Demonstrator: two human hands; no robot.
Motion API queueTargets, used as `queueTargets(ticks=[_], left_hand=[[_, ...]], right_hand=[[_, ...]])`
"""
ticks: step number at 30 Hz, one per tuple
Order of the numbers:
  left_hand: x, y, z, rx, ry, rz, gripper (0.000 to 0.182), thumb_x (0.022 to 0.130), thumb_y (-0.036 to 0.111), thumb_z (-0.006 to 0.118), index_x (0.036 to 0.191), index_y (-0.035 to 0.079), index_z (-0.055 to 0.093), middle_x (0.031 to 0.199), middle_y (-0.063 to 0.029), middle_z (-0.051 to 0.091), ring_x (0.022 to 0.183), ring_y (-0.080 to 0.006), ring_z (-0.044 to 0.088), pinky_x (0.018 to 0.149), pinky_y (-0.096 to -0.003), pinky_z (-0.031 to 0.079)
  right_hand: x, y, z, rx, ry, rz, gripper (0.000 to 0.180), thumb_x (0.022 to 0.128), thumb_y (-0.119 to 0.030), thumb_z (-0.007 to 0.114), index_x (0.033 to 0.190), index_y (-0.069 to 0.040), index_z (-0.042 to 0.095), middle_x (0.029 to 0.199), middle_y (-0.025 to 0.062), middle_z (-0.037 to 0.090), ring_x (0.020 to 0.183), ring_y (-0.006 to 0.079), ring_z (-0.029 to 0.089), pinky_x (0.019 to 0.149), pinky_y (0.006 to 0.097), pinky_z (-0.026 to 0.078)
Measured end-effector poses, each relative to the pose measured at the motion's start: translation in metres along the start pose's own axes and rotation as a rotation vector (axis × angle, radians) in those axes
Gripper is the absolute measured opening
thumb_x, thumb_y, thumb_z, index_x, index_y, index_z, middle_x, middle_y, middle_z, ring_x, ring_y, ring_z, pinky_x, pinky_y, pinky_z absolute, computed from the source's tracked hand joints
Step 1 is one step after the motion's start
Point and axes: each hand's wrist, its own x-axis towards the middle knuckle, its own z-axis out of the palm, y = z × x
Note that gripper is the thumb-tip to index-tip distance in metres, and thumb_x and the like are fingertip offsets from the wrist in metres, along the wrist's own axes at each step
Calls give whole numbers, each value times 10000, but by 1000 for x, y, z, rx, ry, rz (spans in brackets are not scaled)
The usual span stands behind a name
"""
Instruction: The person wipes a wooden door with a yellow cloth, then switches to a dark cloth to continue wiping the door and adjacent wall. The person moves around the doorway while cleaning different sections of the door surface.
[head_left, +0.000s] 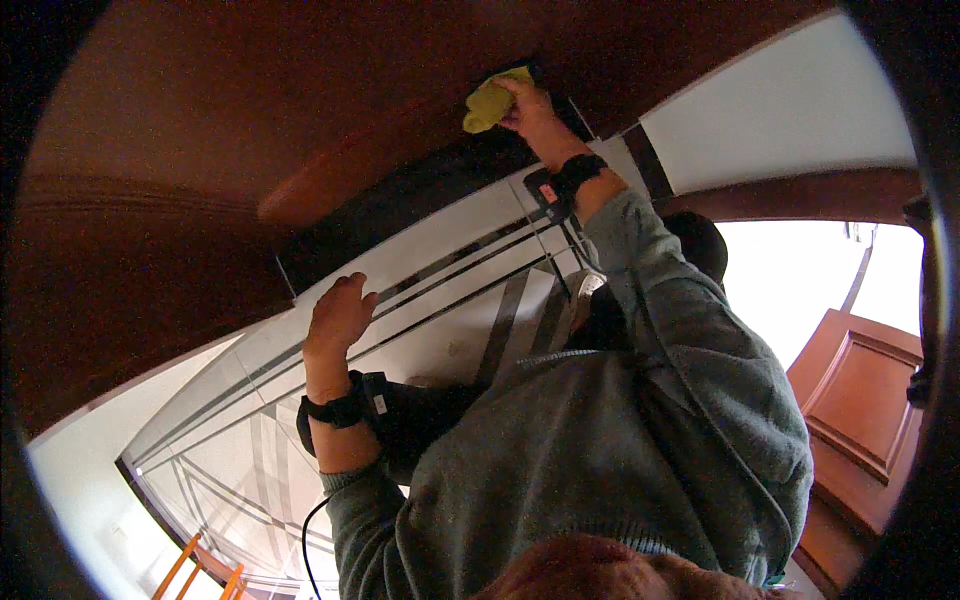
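Observation:
My right hand (529, 109) holds a crumpled yellow cloth (491, 101) against a dark reddish-brown wooden surface (187, 120), close to its dark lower band (420, 195). The fingers are bent over the cloth and partly hidden by it. To the left, my left hand (341, 315) hangs free in front of the pale tiled floor, near the lower edge of the wood. It holds nothing, and its thumb stands apart from the loosely bent fingers. Both wrists wear a black strap with a small device, the right one (574, 176) and the left one (345, 405).
Pale floor tiles with dark stripes (450, 292) lie below the wood. An orange-brown wooden chair (199, 562) shows at the bottom left. A panelled wooden door (862, 397) stands at the right beside a bright opening (787, 262). A thin black cable (306, 540) hangs by my left sleeve.

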Motion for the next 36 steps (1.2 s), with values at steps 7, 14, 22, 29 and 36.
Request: queueTargets(ticks=[7,14,22,29,36], left_hand=[[0,1,1,-22,-42,-34,342,843,239,559,1105,20,531,1066,-199,574,990,-371,553,828,-435,464],[4,2,-3,-9,-101,-41,378,834,262,560,1118,15,527,1064,-209,574,991,-361,556,843,-433,457],[7,2,0,-55,-32,18,374,832,245,560,1124,14,533,1098,-210,574,1024,-362,547,861,-430,452],[18,0,3,2,-142,1,423,841,293,545,1164,21,530,1166,-206,550,1071,-353,530,891,-417,442],[22,3,5,-13,-161,-30,417,844,285,538,1171,25,532,1172,-190,562,1081,-343,534,905,-405,438]], right_hand=[[33,-31,-52,-271,194,-429,508,666,-277,768,1073,-48,568,1059,122,594,929,308,606,745,421,516],[18,-97,-45,-1050,500,-782,422,637,-380,747,792,6,670,804,154,673,771,276,653,695,365,513],[-49,-223,-3,-1243,542,-1371,614,619,-583,694,708,22,638,690,208,629,640,361,630,616,438,511],[-128,-326,58,-1073,359,-2059,380,753,-228,713,620,-5,436,565,137,394,515,270,389,489,385,378],[-164,-400,106,-915,611,-2067,314,786,-247,688,862,28,557,734,160,538,626,294,475,589,341,428]])
